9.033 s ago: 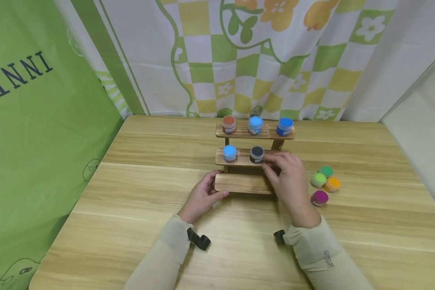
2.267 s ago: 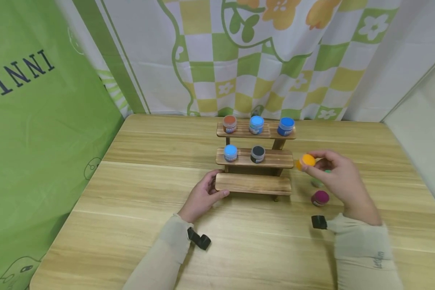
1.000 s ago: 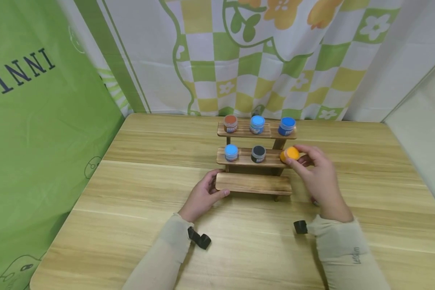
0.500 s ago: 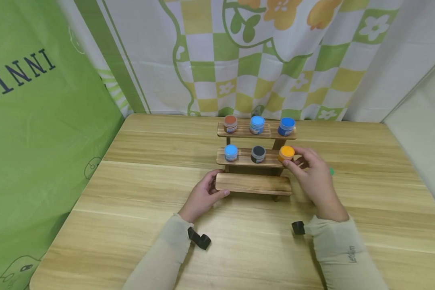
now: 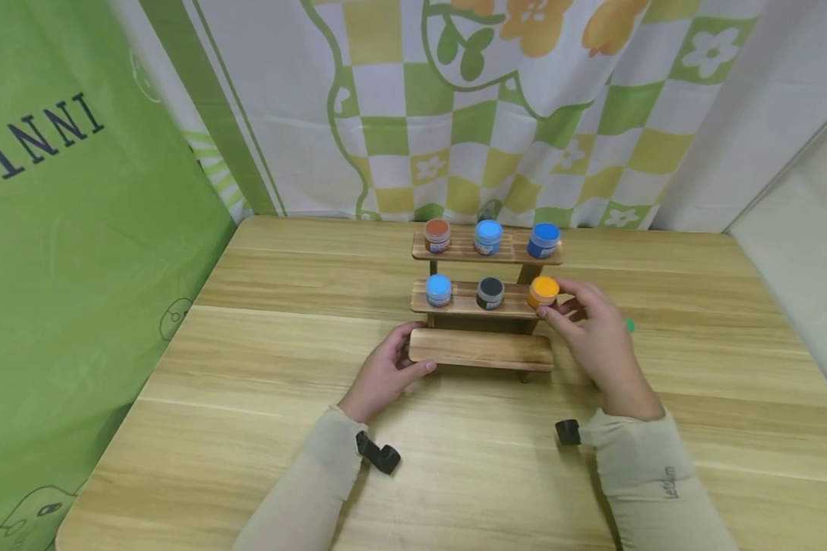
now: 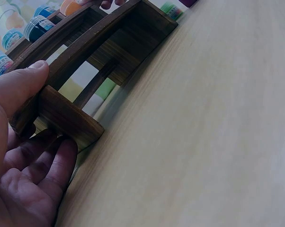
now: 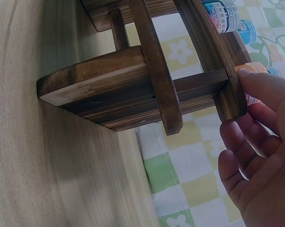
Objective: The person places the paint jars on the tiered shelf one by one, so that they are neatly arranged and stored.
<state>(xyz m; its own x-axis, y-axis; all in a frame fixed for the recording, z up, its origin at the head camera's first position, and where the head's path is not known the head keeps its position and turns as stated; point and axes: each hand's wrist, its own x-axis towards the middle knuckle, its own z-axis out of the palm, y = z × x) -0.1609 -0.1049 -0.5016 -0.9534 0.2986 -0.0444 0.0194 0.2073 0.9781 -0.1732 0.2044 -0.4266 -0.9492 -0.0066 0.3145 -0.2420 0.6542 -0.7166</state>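
A three-step wooden stand [image 5: 482,349] stands on the table. My left hand [image 5: 383,375] grips the left end of its lowest step, thumb on top and fingers beneath in the left wrist view. At the right end of the middle step, my right hand [image 5: 596,340] pinches a small orange paint jar [image 5: 544,291] between thumb and fingers. The jar sits upright in line with a black jar [image 5: 490,293] and a light blue jar [image 5: 438,290]. On the top step are a brown jar [image 5: 437,236], another light blue jar [image 5: 488,237] and a dark blue jar [image 5: 544,240].
Behind my right hand, a green jar lid [image 5: 630,326] peeks out on the table [image 5: 455,474]. The left wrist view shows a green jar [image 6: 171,10] and part of a purple jar [image 6: 188,2] beyond the stand. A checked curtain [image 5: 455,122] hangs behind the table.
My right hand has left the black jar, taken the orange jar from the table and brought it left onto the middle step. My left hand has kept its hold; the last half second shows almost no movement.
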